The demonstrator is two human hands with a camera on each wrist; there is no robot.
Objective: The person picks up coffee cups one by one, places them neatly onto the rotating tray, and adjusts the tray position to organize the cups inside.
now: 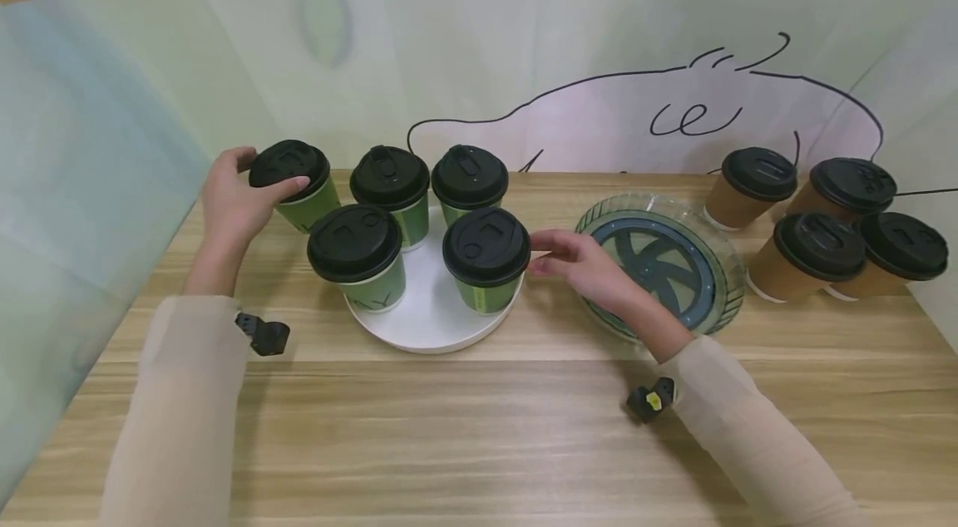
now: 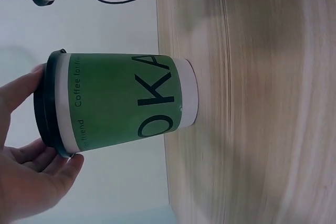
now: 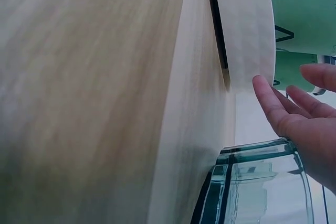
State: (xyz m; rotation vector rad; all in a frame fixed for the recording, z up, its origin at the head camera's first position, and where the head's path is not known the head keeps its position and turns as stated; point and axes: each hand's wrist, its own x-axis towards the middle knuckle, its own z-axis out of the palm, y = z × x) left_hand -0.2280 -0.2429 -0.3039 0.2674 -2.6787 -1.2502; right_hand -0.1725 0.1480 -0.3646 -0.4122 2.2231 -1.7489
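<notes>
My left hand (image 1: pixel 238 199) grips the black lid of a green paper cup (image 1: pixel 314 207) at the far left. In the left wrist view thumb and fingers hold that lid (image 2: pixel 48 106) on opposite sides; whether the base touches the table I cannot tell. Beside it, a round white turntable-like disc (image 1: pixel 427 323) bears several more green lidded cups, among them the front right one (image 1: pixel 486 261). My right hand (image 1: pixel 591 265) reaches to the disc's right edge with fingers extended and nothing held. Its fingertips appear at the white rim (image 3: pixel 247 35) in the right wrist view; contact is unclear.
Right of the disc, under my right forearm, sits a ribbed clear glass dish (image 1: pixel 729 278) with a blue ring pattern. Several brown cups with black lids (image 1: pixel 816 248) stand at the far right. A printed curtain (image 1: pixel 479 28) hangs behind the wooden table (image 1: pixel 419 435).
</notes>
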